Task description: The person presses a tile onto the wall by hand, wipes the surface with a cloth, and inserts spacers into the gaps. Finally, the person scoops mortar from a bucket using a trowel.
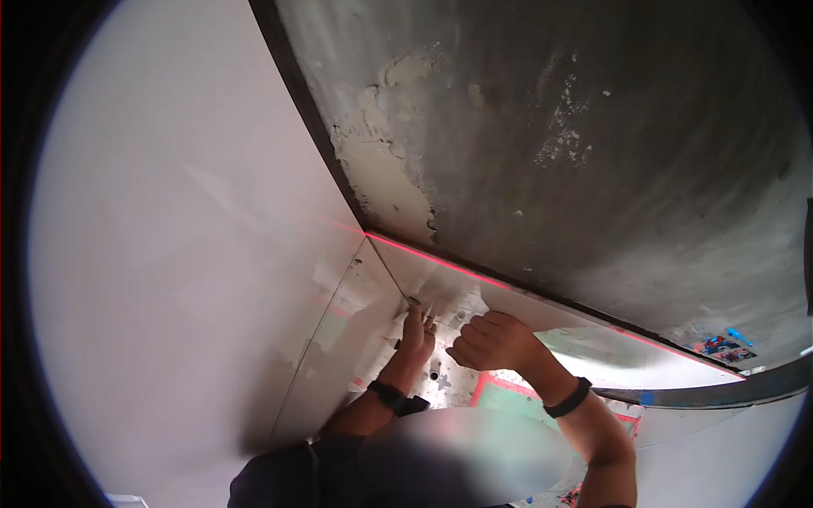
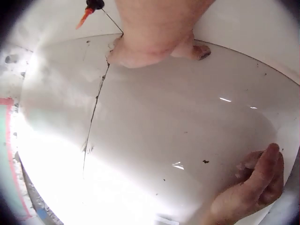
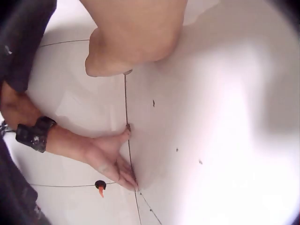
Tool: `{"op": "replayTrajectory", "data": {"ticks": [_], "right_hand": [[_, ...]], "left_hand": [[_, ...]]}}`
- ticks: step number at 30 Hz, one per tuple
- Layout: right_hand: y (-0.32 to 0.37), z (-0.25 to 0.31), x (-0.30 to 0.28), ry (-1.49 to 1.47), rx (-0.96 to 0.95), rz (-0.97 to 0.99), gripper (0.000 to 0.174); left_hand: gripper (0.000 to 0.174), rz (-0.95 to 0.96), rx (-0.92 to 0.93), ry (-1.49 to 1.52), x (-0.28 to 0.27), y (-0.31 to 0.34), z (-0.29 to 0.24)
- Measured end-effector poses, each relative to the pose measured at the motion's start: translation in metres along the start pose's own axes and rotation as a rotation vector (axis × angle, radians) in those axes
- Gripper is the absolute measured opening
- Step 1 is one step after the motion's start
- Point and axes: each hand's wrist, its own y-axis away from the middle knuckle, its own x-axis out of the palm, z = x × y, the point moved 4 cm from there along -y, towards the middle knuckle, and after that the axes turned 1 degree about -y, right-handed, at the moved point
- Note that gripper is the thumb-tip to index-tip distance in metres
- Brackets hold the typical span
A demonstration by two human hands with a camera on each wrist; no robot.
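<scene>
My left hand [image 3: 112, 157] lies against glossy white tile [image 3: 79, 112], its fingers extended along a dark joint between tiles. In the left wrist view, the same hand [image 2: 150, 37] reaches the seam at the top, fingertips right at the joint. A round black piece with an orange tip [image 3: 100, 186] sits on a crossing joint beside it. My right hand [image 1: 495, 343] has its fingers curled, knuckles near the tile face. The left wrist view shows this right hand [image 2: 258, 185] close over the tile, with nothing visible in it.
Above the tile is a rough grey wall [image 1: 550, 152] with patchy plaster. A red laser line [image 1: 440, 262] runs along the tile's top edge. White panels [image 1: 169, 212] stand on the left. Below the hands lies a green area with a pink border [image 1: 500, 391].
</scene>
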Motion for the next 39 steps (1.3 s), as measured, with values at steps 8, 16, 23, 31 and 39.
{"op": "replayTrajectory", "data": {"ticks": [8, 16, 23, 31, 39], "right_hand": [[0.074, 0.016, 0.046, -0.069, -0.117, 0.255, 0.018], [0.093, 0.023, 0.093, -0.300, -0.109, 0.364, 0.013], [0.128, 0.123, 0.143, -1.075, 0.266, 0.693, 0.024], [0.132, 0.043, 0.191, -0.342, -0.111, 0.659, 0.018], [0.135, 0.043, 0.180, -0.325, -0.234, 0.646, 0.017]], "left_hand": [[0.047, -0.063, 0.085, -0.021, 0.004, 0.003, -0.005], [0.039, 0.016, 0.243, -0.165, 0.024, 0.026, -0.001], [0.046, 0.049, 0.374, -0.128, 0.038, 0.037, -0.012], [0.054, 0.102, 0.381, -0.077, 0.032, 0.032, -0.009], [0.050, 0.083, 0.373, -0.106, 0.039, 0.034, -0.012]]}}
